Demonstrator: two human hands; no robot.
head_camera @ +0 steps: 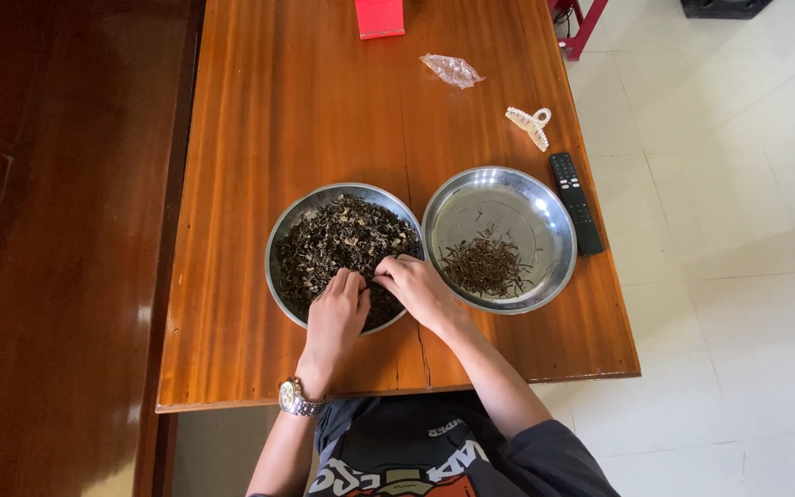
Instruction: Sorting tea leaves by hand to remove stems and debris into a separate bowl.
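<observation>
you have two round metal bowls side by side on the wooden table (259, 138), their rims touching or nearly so. the left bowl (280, 241) is heaped almost to the rim with dark dried leaves (342, 235), a mixed pile of curled bits. the right bowl (545, 216) is mostly bare metal, with only a small loose cluster of thin dark stems (487, 264) lying toward its near side. both your hands are in the left bowl, at its near edge. your left hand (338, 313) lies palm down on the leaves with the fingers curled together into the pile; whether it pinches anything you cannot tell from here. your right hand (416, 285) sits just beside it, fingertips bunched and pressed into the leaves near the bowl's right rim, and again what it grips is hidden under the fingers. one wristwatch (294, 398) sits on your left wrist. farther off on the table you have one black remote control (576, 202) just right of the right bowl, one pale hair claw clip (529, 124) beyond it, one crumpled clear plastic wrapper (453, 70), and one red box (380, 17) at the far edge.
</observation>
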